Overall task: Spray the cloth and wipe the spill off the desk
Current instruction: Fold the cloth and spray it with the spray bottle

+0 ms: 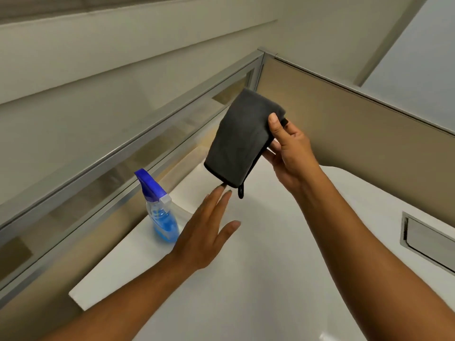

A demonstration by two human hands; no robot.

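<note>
A folded dark grey cloth (240, 137) with a black hanging loop at its lower corner hangs in the air above the white desk (258, 279). My right hand (288, 153) pinches its right edge between thumb and fingers. My left hand (209, 225) is below the cloth with fingers straight, its fingertips just under the cloth's bottom edge. A clear spray bottle (160, 212) with blue liquid and a blue trigger head stands upright on the desk, left of my left hand. No spill is visible on the desk.
Low partition walls with metal frames and glass panels (123, 153) enclose the desk's far corner. A tan partition panel (357, 134) runs along the right. A metal cable hatch (428, 239) is set into the desk at the right edge.
</note>
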